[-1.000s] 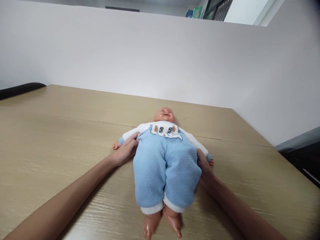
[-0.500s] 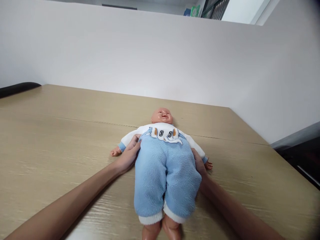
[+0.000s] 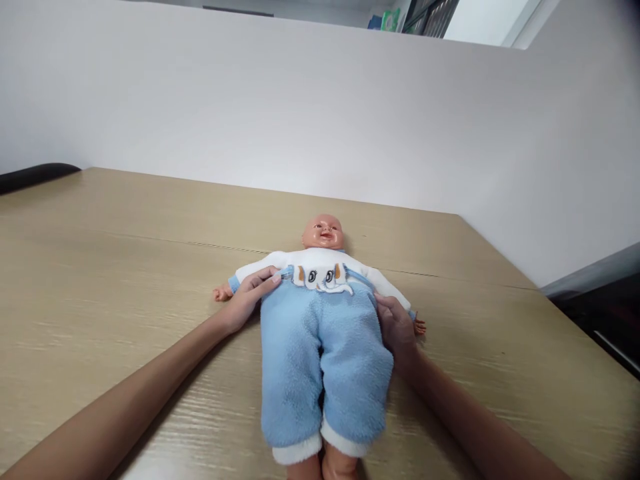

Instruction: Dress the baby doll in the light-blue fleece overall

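A baby doll (image 3: 323, 233) lies on its back on the wooden table (image 3: 125, 267), head away from me. It wears a white top and fluffy blue dungarees (image 3: 320, 353) with an elephant patch on the bib. My left hand (image 3: 247, 297) grips the doll's left side at the top of the dungarees, fingers curled on the fabric. My right hand (image 3: 395, 323) presses against the other side at the waist, fingers wrapped on the blue fabric. The doll's bare feet reach the bottom edge of the picture.
A white partition wall (image 3: 300, 113) stands along the table's far edge and the right side. A dark object (image 3: 35, 175) lies at the far left. The table's right edge drops off to a dark floor area (image 3: 600, 313).
The doll has shifted a little to the left and toward me. Both hands have stayed at its sides, and my right hand now shows more on top of the blue fabric.
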The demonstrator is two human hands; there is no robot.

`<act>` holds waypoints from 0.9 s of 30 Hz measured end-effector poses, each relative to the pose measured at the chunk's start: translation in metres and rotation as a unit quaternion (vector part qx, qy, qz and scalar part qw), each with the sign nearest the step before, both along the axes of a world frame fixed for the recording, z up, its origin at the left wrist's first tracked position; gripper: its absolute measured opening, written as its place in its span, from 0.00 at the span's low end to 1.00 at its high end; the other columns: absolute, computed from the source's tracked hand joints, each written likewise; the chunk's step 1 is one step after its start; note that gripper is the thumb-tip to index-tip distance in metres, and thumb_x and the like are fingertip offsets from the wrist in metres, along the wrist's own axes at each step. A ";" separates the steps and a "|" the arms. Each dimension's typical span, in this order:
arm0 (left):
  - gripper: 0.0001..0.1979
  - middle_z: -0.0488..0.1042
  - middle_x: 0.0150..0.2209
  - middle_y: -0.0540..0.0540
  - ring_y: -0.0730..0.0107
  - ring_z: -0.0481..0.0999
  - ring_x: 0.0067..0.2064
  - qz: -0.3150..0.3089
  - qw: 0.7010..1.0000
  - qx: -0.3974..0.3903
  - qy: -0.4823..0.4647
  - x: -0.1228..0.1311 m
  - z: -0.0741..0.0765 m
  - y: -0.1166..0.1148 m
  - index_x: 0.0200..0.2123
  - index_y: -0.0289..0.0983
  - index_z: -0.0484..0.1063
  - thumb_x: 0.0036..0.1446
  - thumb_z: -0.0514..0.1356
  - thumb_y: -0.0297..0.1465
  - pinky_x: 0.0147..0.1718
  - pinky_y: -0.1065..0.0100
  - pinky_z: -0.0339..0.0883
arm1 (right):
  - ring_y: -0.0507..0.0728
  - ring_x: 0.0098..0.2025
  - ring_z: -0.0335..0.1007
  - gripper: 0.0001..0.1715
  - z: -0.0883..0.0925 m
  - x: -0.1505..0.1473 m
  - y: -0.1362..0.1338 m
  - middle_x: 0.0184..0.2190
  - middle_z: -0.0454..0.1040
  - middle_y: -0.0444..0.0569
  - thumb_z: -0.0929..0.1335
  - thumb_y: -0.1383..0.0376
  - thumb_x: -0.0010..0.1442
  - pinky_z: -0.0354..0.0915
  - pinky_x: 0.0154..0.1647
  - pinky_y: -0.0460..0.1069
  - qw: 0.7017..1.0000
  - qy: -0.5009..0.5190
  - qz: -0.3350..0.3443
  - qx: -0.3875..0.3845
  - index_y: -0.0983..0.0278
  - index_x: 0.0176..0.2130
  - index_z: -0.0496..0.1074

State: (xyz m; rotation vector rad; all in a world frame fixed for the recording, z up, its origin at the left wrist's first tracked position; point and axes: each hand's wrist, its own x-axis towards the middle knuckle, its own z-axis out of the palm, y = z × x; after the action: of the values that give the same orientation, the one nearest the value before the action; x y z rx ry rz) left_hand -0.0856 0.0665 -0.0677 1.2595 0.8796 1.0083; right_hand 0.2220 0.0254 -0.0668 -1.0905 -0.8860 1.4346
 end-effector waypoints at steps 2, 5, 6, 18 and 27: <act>0.21 0.72 0.37 0.49 0.67 0.68 0.38 -0.004 1.000 0.022 0.019 0.001 0.004 -0.002 0.41 0.39 0.75 0.66 0.66 0.51 0.39 0.67 0.62 | 0.68 0.46 0.78 0.13 0.000 -0.001 0.001 0.29 0.80 0.46 0.73 0.50 0.57 0.74 0.49 0.59 1.000 0.011 -0.003 0.025 0.53 0.29 0.72; 0.21 0.74 0.43 0.48 0.63 0.70 0.44 0.021 0.996 0.060 0.057 0.005 0.012 -0.005 0.45 0.39 0.74 0.69 0.63 0.52 0.46 0.66 0.64 | 0.67 0.52 0.76 0.13 -0.005 -0.001 0.002 0.40 0.83 0.46 0.74 0.51 0.60 0.71 0.55 0.58 0.999 0.004 0.009 0.049 0.54 0.41 0.78; 0.21 0.74 0.43 0.48 0.62 0.70 0.45 0.027 0.994 0.070 0.078 0.005 0.013 -0.005 0.45 0.40 0.73 0.70 0.61 0.53 0.47 0.65 0.65 | 0.66 0.52 0.76 0.15 -0.007 0.000 0.003 0.42 0.83 0.45 0.75 0.50 0.61 0.70 0.55 0.56 0.999 -0.012 0.010 0.051 0.55 0.44 0.78; 0.19 0.73 0.43 0.46 0.56 0.71 0.48 -0.068 0.951 0.173 0.247 -0.018 0.007 0.006 0.44 0.39 0.73 0.73 0.56 0.49 0.53 0.61 0.63 | 0.64 0.44 0.68 0.09 0.006 0.042 0.008 0.37 0.76 0.46 0.75 0.56 0.64 0.63 0.59 0.57 0.932 -0.280 0.142 0.184 0.57 0.36 0.78; 0.23 0.79 0.53 0.43 0.54 0.75 0.56 0.039 0.992 -0.062 -0.101 0.023 -0.008 -0.010 0.53 0.39 0.74 0.63 0.68 0.48 0.58 0.60 0.67 | 0.69 0.60 0.76 0.19 -0.003 0.001 -0.002 0.47 0.86 0.46 0.74 0.50 0.60 0.71 0.63 0.60 0.999 0.004 0.031 -0.020 0.54 0.49 0.81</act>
State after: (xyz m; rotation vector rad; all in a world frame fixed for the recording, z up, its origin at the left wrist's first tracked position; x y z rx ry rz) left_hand -0.0626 0.0566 -0.0753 1.0061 0.8256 1.1063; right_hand 0.2232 0.0236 -0.0701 -1.0946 -0.8949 1.5118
